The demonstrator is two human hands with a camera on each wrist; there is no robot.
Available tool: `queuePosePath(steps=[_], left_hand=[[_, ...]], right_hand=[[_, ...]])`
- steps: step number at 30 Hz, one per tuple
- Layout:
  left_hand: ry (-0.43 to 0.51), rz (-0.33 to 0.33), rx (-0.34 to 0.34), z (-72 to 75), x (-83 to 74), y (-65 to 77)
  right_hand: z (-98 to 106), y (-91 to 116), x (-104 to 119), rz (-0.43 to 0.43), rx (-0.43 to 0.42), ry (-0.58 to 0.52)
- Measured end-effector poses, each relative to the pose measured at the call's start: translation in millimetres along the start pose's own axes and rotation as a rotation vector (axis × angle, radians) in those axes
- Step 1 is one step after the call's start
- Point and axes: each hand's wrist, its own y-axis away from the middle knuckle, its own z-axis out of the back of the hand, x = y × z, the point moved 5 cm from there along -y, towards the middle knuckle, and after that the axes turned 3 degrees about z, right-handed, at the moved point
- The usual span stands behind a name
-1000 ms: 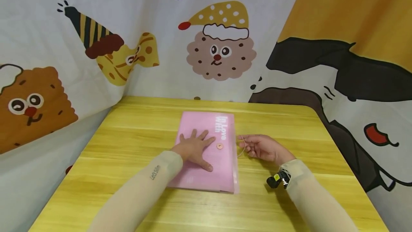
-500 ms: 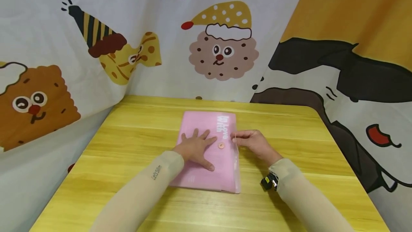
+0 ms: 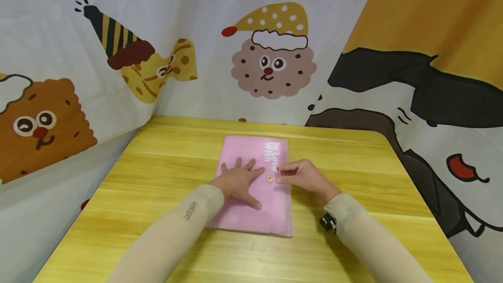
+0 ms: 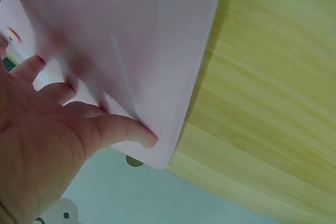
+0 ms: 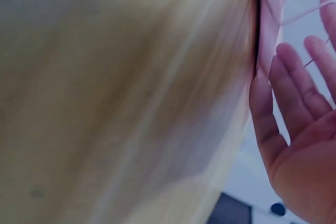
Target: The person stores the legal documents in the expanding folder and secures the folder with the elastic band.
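Observation:
A pink document folder (image 3: 244, 146) lies flat on the table, with white lettering along its right side and a small round button (image 3: 269, 178) on the flap. My left hand (image 3: 237, 182) rests spread on its front, to the left of the button. Just right of the button, my right hand (image 3: 308, 178) holds a thin string (image 3: 280, 174) between thumb and fingers. That string (image 5: 308, 11) also shows in the right wrist view, running beside the fingers from the folder's edge (image 5: 270, 19). In the left wrist view, thumb and fingers lie across the folder (image 4: 178, 30).
The wooden table (image 3: 157, 160) extends around the folder on all sides. A curtain (image 3: 188, 3) printed with cartoon cookies hangs behind the table's far edge and along its sides. A small black device (image 3: 328, 222) is strapped at the right wrist.
My right hand has moved left from beyond the folder's right edge to beside the button, bringing the string with it. The left hand has stayed in place on the folder.

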Motion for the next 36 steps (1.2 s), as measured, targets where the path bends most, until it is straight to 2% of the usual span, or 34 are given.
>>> queuePosePath(steps=[8,12,14,22,29,33,36], left_hand=[[-0.026,-0.015,-0.019,1.4,-1.6,1.0],[-0.026,-0.021,-0.037,1.9,-2.5,2.3],[-0.027,-0.023,-0.043,0.4,-2.9,2.2],[-0.039,-0.022,-0.065,-3.9,-2.0,1.5],[-0.051,-0.008,-0.080,-10.0,-5.1,5.1],[-0.049,0.008,-0.080,-10.8,-6.2,8.5],[-0.062,0.021,-0.088,-7.8,-5.4,10.7]], right_hand=[[-15.5,-11.1,26.8,0.096,-0.010,0.540],[-27.1,-15.7,34.4,0.168,0.000,0.719],[-32.0,-16.7,36.2,0.181,0.013,0.760],[-40.7,-22.1,36.3,0.197,0.016,0.751],[-42.6,-16.8,27.8,0.178,0.022,0.630],[-43.1,-13.0,18.8,0.148,-0.009,0.538],[-44.3,-14.0,17.8,0.159,-0.030,0.536]])
